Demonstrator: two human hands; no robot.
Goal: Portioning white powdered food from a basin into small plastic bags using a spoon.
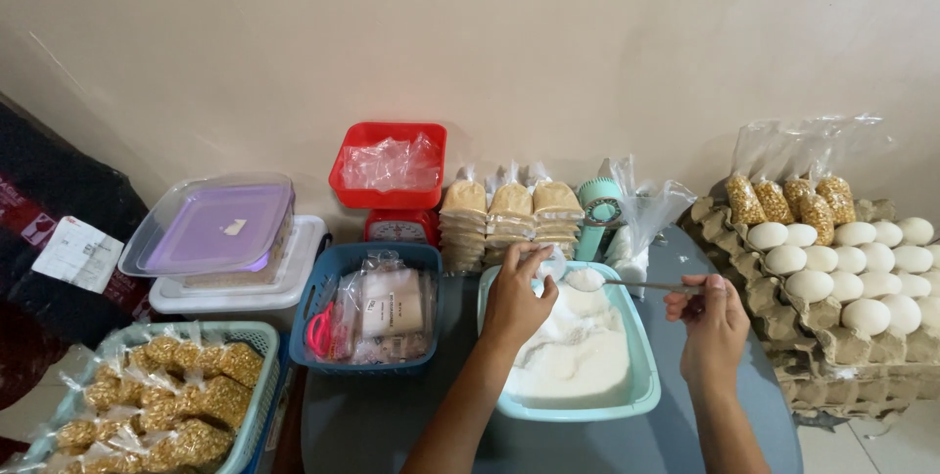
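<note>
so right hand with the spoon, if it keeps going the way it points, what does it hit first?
The right hand holds a spoon pointing left, over the light-blue tub of white powder. Straight on, the heaped bowl would most likely meet the left hand and the small clear bag it pinches; depth is unclear.

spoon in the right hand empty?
No: the spoon held by the right hand carries a heap of white powder above the light-blue tub.
</note>
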